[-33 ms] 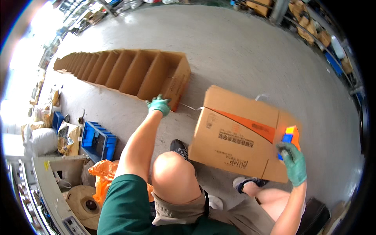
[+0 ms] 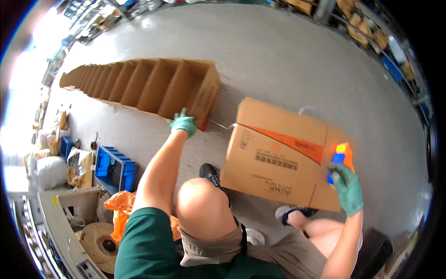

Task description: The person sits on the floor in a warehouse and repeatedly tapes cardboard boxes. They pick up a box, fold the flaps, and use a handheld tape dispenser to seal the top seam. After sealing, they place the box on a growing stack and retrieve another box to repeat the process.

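Observation:
My left hand, in a green glove, reaches out with its fingers spread and nothing visible in it. It is at the near corner of a long row of open cardboard boxes; whether it touches them I cannot tell. A green glove also covers my right hand, closed on an orange, blue and yellow hand-held tool, its kind unclear. That tool is over the right end of a stack of flattened cartons in front of me, printed in orange and black. A thin white strap runs between the row and the stack.
At the left is a blue plastic crate, with an orange plastic bag beside my left arm. A pale machine cabinet with a brown reel stands at the lower left. Shelving with packages lines the far right.
The whole view has shifted slightly, with the boxes and cartons now a little farther left. Both hands keep nearly the same places, and the tool stays in my right hand.

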`<state>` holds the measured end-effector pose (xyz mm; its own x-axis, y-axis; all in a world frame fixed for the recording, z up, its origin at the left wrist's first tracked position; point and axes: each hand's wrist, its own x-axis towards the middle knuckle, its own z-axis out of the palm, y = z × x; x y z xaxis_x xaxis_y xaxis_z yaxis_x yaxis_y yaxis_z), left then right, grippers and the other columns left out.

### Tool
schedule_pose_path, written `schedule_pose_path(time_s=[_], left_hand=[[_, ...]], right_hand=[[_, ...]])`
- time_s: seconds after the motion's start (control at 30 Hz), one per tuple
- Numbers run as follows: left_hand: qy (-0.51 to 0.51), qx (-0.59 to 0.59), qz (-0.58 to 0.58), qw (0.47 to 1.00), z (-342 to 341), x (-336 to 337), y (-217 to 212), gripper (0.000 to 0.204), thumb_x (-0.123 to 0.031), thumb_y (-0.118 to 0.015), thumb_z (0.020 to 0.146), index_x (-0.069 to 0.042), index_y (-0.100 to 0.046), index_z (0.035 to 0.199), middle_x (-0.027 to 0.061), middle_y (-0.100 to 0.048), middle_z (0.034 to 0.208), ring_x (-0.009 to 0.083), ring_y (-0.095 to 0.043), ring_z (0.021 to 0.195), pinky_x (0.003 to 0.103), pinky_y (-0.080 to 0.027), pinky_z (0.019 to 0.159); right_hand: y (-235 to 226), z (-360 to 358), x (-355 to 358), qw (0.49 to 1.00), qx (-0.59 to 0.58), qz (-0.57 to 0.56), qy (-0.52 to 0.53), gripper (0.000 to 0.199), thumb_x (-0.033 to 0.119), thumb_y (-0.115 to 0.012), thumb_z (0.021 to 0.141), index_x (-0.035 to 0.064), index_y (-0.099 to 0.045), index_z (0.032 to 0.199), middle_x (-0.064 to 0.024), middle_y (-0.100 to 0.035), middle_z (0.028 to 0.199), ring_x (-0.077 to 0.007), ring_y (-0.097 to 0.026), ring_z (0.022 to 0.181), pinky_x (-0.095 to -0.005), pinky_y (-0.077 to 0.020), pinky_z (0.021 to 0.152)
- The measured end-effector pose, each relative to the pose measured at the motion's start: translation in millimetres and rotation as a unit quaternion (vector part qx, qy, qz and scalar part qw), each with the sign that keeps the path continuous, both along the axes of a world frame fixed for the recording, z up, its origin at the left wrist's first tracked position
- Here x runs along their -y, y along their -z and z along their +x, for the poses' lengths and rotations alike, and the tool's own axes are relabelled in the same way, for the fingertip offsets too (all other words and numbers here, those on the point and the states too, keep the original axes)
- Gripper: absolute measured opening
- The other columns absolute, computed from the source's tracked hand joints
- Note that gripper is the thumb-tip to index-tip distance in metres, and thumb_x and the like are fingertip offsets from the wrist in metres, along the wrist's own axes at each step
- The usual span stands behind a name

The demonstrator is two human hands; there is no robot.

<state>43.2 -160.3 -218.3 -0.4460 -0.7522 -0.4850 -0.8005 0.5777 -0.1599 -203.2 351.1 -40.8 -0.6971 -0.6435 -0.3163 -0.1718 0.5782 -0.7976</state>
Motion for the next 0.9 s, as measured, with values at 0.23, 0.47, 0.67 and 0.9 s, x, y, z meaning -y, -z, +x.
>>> schedule_pose_path(time_s=[0.23,0.47,0.67,0.9], left_hand=[[0.147,-0.259,0.017,0.954,-25,-32,-59,0.027,-0.018,-0.061,0.095,-0.01,-0.071,0.119,0.0145,-0.059,0.137,0.0351,-0.056,0.124,0.041,-0.045,0.105],[-0.069,-0.162,0.332,0.927,-76,-114,-92,0.03,-0.021,-0.054,0.094,-0.003,-0.067,0.114,0.0095,-0.067,0.09,0.023,-0.063,0.081,0.041,-0.056,0.064],[-0.142,-0.27,0.375,0.875,-44,-107,-102,0.022,-0.023,-0.058,0.095,-0.014,-0.058,0.115,0.0012,-0.064,0.091,0.0136,-0.055,0.071,0.03,-0.044,0.057],[-0.125,-0.508,0.488,0.699,-61,-82,-92,0.03,-0.009,-0.055,0.097,-0.011,-0.058,0.126,0.0033,-0.066,0.11,0.0188,-0.064,0.096,0.04,-0.054,0.086]], right_hand=[[15,-5,-12,0.923,-0.311,0.226,0.002,0.062,0.023,-0.074,0.087,0.0177,-0.052,0.144,-0.0167,-0.062,0.109,-0.0345,-0.063,0.102,-0.0439,-0.0529,0.092],[46,2,-5,0.876,-0.314,0.356,-0.084,0.072,0.029,-0.074,0.085,0.0266,-0.043,0.151,-0.0177,-0.07,0.104,-0.0373,-0.067,0.101,-0.0507,-0.0493,0.095],[116,-3,23,0.963,-0.169,0.13,0.164,0.04,0.044,-0.046,0.102,0.0093,-0.067,0.102,-0.014,-0.071,0.088,-0.0348,-0.068,0.084,-0.0468,-0.0511,0.072],[65,-13,-8,0.946,-0.243,0.215,0.015,0.026,0.003,-0.057,0.089,0.0111,-0.065,0.113,-0.0175,-0.071,0.093,-0.0329,-0.072,0.086,-0.0455,-0.0571,0.072]])
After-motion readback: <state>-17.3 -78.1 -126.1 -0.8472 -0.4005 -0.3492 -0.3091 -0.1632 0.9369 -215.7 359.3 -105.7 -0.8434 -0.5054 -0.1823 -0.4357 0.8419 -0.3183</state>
